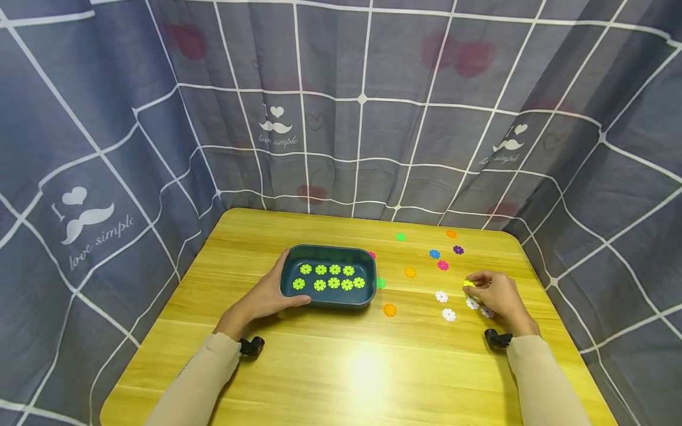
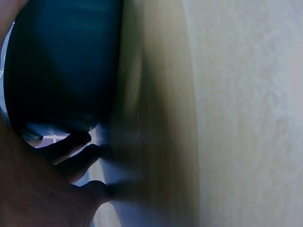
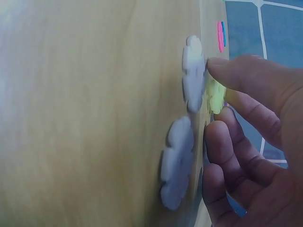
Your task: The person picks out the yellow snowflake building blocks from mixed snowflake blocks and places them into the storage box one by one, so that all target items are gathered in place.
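Observation:
On the table stands a dark teal rectangular tray (image 1: 329, 305), with several yellow snowflake discs (image 1: 334, 283) lying flat inside it. My left hand (image 1: 263, 296) grips the tray's left end, thumb along the near side and fingers round the far side. To the right, my right hand (image 1: 499, 296) pinches another yellow snowflake disc (image 3: 217, 97) between thumb and fingers, low over the table. White snowflake discs (image 3: 179, 163) lie right beside that hand; two more white discs (image 1: 449, 315) are a little left of it.
Between tray and right hand lie orange discs (image 1: 390, 310), a green disc (image 1: 381, 283) and a pink disc (image 1: 443, 265). Farther back are blue (image 1: 434, 254) and purple (image 1: 458, 250) ones. A grey checked curtain (image 1: 330, 130) surrounds the wooden table (image 1: 298, 367).

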Motion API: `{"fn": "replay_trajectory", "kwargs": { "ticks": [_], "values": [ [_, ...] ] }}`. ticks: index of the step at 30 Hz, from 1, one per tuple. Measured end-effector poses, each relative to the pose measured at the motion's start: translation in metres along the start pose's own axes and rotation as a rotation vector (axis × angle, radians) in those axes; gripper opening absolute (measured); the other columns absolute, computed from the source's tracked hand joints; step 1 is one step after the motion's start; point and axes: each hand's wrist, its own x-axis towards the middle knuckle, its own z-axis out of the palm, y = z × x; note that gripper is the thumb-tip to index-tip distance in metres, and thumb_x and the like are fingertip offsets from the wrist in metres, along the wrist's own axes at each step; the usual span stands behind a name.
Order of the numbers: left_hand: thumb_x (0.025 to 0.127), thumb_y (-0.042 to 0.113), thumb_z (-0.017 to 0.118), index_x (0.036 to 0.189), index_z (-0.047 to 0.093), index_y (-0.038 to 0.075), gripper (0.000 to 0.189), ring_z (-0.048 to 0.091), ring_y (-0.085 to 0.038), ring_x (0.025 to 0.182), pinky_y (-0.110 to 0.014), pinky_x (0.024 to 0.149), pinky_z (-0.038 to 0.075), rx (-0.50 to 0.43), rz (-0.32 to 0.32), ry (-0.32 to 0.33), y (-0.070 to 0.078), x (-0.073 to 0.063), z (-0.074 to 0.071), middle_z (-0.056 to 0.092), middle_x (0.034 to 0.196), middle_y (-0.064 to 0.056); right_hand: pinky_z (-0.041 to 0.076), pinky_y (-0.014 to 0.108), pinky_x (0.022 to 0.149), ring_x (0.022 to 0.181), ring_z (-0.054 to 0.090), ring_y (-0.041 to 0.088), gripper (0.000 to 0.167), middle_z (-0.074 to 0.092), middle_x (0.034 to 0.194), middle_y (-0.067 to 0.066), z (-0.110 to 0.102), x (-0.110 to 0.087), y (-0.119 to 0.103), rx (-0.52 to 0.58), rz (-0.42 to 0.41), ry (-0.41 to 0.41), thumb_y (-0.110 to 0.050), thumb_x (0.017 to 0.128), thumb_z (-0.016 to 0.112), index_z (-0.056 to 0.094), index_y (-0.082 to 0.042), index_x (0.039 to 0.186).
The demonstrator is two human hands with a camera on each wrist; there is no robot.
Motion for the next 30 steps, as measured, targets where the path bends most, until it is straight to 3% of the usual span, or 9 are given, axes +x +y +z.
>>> {"fn": "replay_trajectory", "kwargs": {
  "ticks": [7, 20, 30],
  "values": [
    [0.089, 0.071, 0.094, 0.189, -0.01, 0.028, 0.15, 0.037, -0.056, 0.174, -0.081, 0.136, 0.037, -0.005, -0.003, 0.003, 0.0, -0.001, 0.0, 0.016, 0.196, -0.022, 0.058, 0.023, 0.075, 0.094, 0.077, 0.017, 0.036, 0.086, 0.117, 0.017, 0.003, 0.004, -0.006, -0.005, -0.013, 0.008, -0.031, 0.104, 0.092, 0.086, -0.004, 0.128],
    [0.091, 0.068, 0.094, 0.189, -0.009, 0.031, 0.147, 0.032, -0.055, 0.177, -0.082, 0.136, 0.035, 0.001, 0.004, 0.0, -0.001, 0.001, 0.001, 0.012, 0.197, -0.019, 0.061, 0.031, 0.08, 0.1, 0.082, 0.031, 0.038, 0.085, 0.113, 0.019, 0.003, 0.007, -0.017, -0.037, -0.055, 0.007, -0.033, 0.104, 0.092, 0.086, -0.004, 0.127],
    [0.089, 0.072, 0.093, 0.189, -0.008, 0.027, 0.149, 0.038, -0.054, 0.174, -0.08, 0.136, 0.037, 0.001, 0.003, 0.003, -0.003, 0.002, 0.001, 0.017, 0.196, -0.021, 0.066, 0.035, 0.079, 0.103, 0.083, 0.034, 0.035, 0.086, 0.117, 0.019, 0.007, 0.008, -0.031, -0.019, -0.049, -0.002, -0.031, 0.104, 0.091, 0.085, -0.005, 0.127]
  ]
}}
